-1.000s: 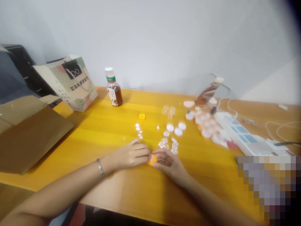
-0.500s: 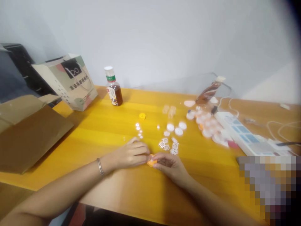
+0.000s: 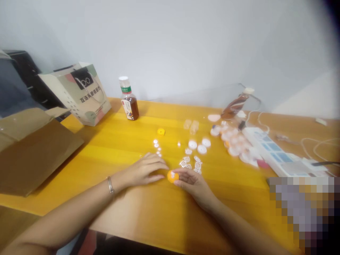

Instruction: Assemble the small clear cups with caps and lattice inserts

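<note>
Between the thumb and fingers of my right hand [image 3: 192, 182] is a round orange disc-shaped piece [image 3: 173, 176] with small white parts on its face. My left hand [image 3: 146, 170] is just left of it, fingers apart and holding nothing. Beyond the hands lie white lattice-like pieces [image 3: 197, 164] and several white round discs [image 3: 202, 149]. A row of small white round parts [image 3: 155, 141] runs away from my left hand, with a yellow disc [image 3: 160, 131] behind it. Some clear pieces [image 3: 194, 126] are blurred farther back.
An open cardboard box [image 3: 39, 152] and a paper bag [image 3: 79, 94] stand at the left. A bottle of dark drink [image 3: 129, 106] is upright at the back; another bottle [image 3: 235, 105] leans at the right. Wheel-like pieces [image 3: 233, 140] lie beside a long white box [image 3: 273, 150] and cables.
My left hand has come off the orange piece and drawn slightly left, its fingers spreading. My right hand has raised the piece a little and turned its face into view.
</note>
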